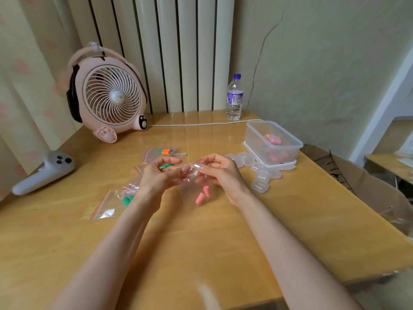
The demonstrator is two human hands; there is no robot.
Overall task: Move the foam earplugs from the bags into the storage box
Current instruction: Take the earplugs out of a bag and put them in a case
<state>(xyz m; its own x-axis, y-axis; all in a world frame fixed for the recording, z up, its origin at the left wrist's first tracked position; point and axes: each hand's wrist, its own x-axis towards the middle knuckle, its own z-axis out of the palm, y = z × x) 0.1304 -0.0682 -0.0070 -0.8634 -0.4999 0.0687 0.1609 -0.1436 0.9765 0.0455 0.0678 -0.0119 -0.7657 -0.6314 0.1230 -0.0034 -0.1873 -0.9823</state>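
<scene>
Both hands were raised just above the table [201, 242], with a clear zip bag [190, 189] hanging between them. The left hand [159, 175] pinched one side of the bag's mouth with curled fingers. The right hand [220, 170] pinched the other side, thumb against fingertips. Gripping opposite lips this way looked meant to pull the seal apart. Two pink earplugs [202, 194] had settled at the bottom of the bag, below and between the wrists, probably because the mouth was kept uppermost so nothing could spill. The storage box [273, 142] stood open beyond the right hand, on its outer side and near enough for a short carry, with some earplugs already in it. Small clear cases [260, 175] lay between that hand and the box. On the left hand's side more bags waited: one holding green earplugs [127, 200] just outside the left wrist, and one holding orange earplugs [165, 151] just beyond its fingertips, so several bags seemingly remained to empty.
</scene>
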